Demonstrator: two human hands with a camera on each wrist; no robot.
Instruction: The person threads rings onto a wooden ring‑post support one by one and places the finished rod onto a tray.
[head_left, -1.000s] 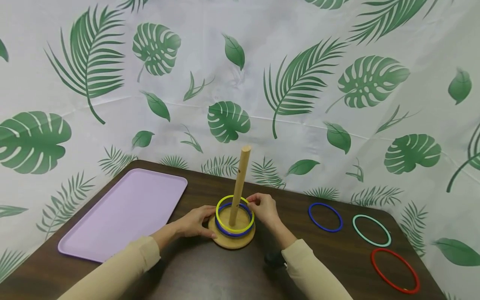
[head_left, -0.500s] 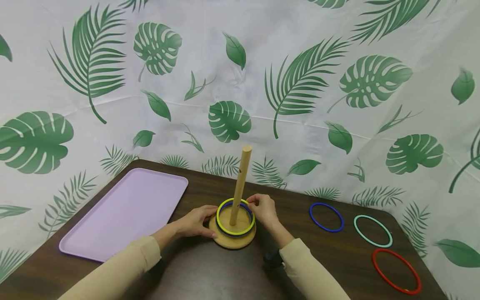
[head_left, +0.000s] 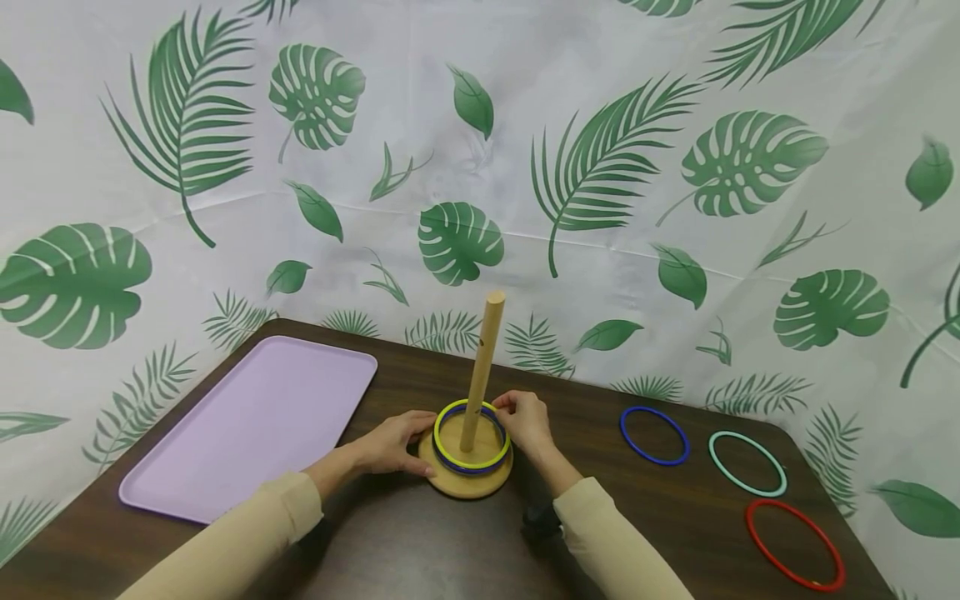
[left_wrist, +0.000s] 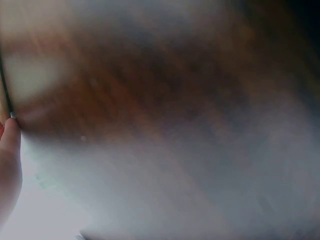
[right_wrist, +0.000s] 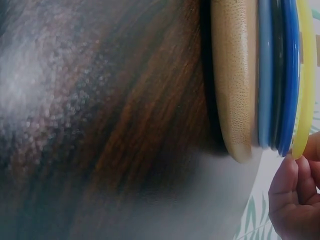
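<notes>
Peg stands tall mid-frame, yellow ring round it; my right hand pinches the ring's right, left hand spread opposite.

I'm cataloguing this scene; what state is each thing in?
Post: upright
Base: flat, held by left hand
Yellow ring: around post, pinched by right hand
Stacked blue ring: around post
Loose blue ring: flat on table
Mint ring: flat
Red ring: flat
Tray: flat

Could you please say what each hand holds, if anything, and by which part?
Right hand: thin yellow ring, pinched at its far right rim. Left hand: round wooden base, held at its left edge.
</notes>
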